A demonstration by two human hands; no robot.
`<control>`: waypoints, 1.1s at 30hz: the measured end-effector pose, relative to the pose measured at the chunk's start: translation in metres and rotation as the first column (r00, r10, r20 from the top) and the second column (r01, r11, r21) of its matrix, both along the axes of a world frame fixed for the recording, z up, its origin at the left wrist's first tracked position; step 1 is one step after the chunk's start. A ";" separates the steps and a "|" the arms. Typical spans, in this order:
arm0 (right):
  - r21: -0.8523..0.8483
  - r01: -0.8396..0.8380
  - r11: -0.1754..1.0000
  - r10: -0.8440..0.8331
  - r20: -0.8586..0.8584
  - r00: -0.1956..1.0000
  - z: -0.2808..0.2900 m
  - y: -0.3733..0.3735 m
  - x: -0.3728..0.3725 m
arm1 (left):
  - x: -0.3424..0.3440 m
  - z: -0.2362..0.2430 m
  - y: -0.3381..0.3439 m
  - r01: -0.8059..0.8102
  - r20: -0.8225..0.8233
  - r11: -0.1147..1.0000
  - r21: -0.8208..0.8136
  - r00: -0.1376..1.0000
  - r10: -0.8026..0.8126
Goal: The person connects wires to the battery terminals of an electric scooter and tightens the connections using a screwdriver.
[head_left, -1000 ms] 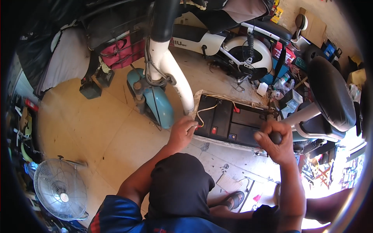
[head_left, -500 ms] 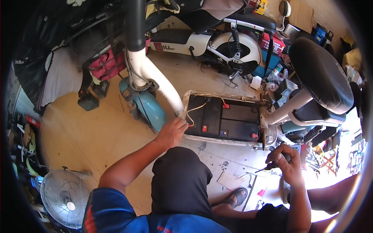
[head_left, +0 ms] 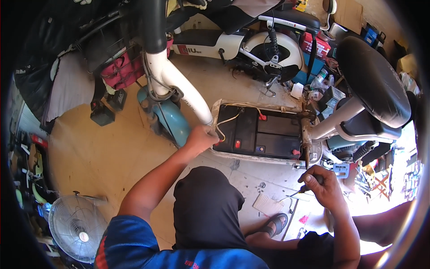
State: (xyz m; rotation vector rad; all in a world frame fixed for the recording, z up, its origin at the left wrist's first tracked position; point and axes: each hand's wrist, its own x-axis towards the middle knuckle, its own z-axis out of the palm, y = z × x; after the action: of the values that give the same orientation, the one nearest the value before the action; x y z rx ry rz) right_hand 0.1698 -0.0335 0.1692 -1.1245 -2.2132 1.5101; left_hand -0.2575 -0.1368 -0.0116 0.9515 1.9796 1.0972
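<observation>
My left hand (head_left: 202, 138) is at the left end of the open battery compartment (head_left: 260, 158), beside the foot of the white frame tube (head_left: 186, 96). Its fingers are closed near a yellow wire (head_left: 220, 131); what they grip is hidden. Black batteries (head_left: 277, 144) with red terminal covers fill the compartment. Below its right corner, my right hand (head_left: 329, 190) is closed around the dark handle of a screwdriver (head_left: 319, 179). The thin shaft points left and slightly down, clear of the batteries.
A black seat (head_left: 374, 83) on a post rises at the right. Behind stands a white scooter (head_left: 206, 45). A blue fender (head_left: 172, 123) is left of the tube, near loose black batteries (head_left: 102, 114). A fan (head_left: 77, 227) stands lower left. A sandalled foot (head_left: 274, 225) rests below.
My left hand has shifted slightly up at the compartment's corner. My right hand has moved a little left with the screwdriver. The whole view has shifted slightly.
</observation>
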 end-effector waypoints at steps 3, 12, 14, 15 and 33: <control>-0.057 0.040 0.998 -0.037 0.061 0.997 0.016 0.001 -0.003 | -0.012 -0.005 0.003 -0.016 0.254 1.000 -0.021 0.967 0.020; -0.657 -0.133 0.742 0.095 -0.092 0.991 -0.003 0.003 0.000 | -0.001 -0.013 -0.005 -0.036 0.078 0.998 0.054 0.996 0.031; -0.784 -0.213 0.582 -0.089 -0.322 0.943 -0.034 -0.010 -0.009 | 0.000 -0.020 -0.003 -0.026 0.118 0.995 0.099 0.993 0.014; -0.748 -0.292 0.596 -0.097 -0.428 0.899 -0.036 -0.014 -0.023 | 0.000 -0.018 -0.008 -0.046 0.201 0.993 0.108 0.979 0.023; 0.661 -0.009 0.750 0.312 -0.342 0.886 -0.113 -0.033 -0.252 | -0.010 -0.059 -0.033 -0.261 0.633 0.924 0.280 0.774 0.028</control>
State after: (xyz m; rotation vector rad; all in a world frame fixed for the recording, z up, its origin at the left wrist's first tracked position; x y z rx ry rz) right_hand -0.0822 -0.0663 0.0558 -0.3300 -2.2475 0.7876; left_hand -0.2674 -0.1697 -0.0707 0.4936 1.3414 1.6494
